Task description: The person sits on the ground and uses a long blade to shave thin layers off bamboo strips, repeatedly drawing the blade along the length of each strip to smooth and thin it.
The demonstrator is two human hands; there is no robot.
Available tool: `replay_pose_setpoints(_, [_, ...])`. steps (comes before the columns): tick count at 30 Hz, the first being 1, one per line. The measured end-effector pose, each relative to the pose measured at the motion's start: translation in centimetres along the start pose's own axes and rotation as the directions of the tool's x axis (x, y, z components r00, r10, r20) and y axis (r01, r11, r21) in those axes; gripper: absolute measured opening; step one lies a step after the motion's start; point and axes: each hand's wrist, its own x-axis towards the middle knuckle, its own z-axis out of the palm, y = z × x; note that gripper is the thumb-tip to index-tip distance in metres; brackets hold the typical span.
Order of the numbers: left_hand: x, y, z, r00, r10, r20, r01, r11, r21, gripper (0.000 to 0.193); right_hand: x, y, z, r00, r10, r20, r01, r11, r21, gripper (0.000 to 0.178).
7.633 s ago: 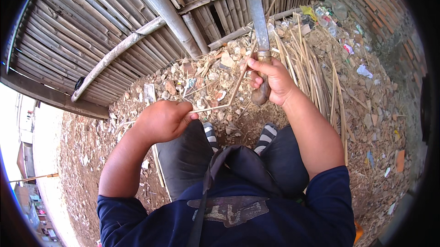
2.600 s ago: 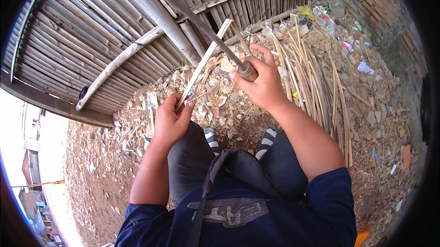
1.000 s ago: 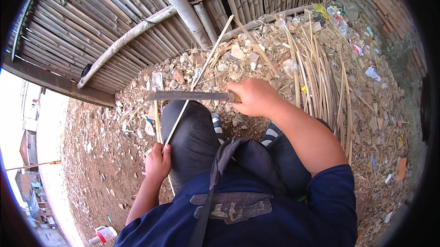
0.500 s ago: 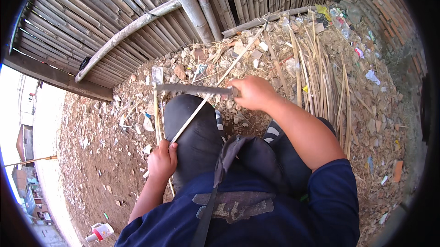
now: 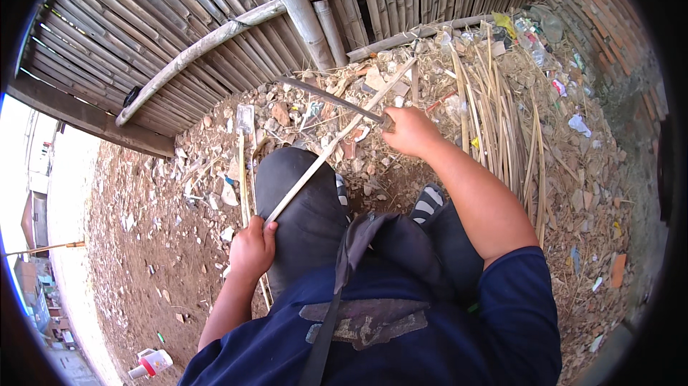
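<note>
The left hand [image 5: 251,250] is gripping the near end of a bamboo strip [image 5: 337,142], fingers closed around it, beside the left knee [image 5: 304,207]. The strip is slanting up over the rubble [image 5: 315,110] toward the fence [image 5: 215,20]. The right hand [image 5: 410,131] is clenching a knife [image 5: 330,99], its blade lying across the strip.

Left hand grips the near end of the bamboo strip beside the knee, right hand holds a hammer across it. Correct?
Not quite. In the head view the right hand holds a long knife, not a hammer. The left hand does grip the bamboo strip beside the knee.
</note>
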Motion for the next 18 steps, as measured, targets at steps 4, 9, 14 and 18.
replay_pose_setpoints(4, [0.0, -0.3, -0.7, 0.997, -0.032, 0.072, 0.036, 0.998, -0.056, 0.035, -1.6, -2.2, 1.0, 0.975, -0.217, -0.045, 0.208, 0.968, -0.143, 0.019])
replay_pose_setpoints(9, [1.3, -0.6, -1.1, 0.991, -0.039, 0.128, 0.051, 0.995, -0.085, 0.038, 0.3, 1.4, -0.1, 0.999, 0.052, 0.002, -0.052, 0.998, 0.021, 0.025])
replay_pose_setpoints(14, [0.1, 0.7, -1.5, 0.994, -0.055, 0.092, 0.056, 0.998, -0.013, 0.036, -0.7, -1.5, -0.7, 1.0, 0.003, -0.002, -0.003, 1.0, -0.019, 0.025])
replay_pose_setpoints(18, [0.2, 0.7, -0.7, 0.998, -0.034, 0.043, 0.032, 0.999, 0.038, 0.035, -0.1, -0.5, -0.9, 0.995, -0.065, 0.08, 0.072, 0.994, -0.081, 0.022])
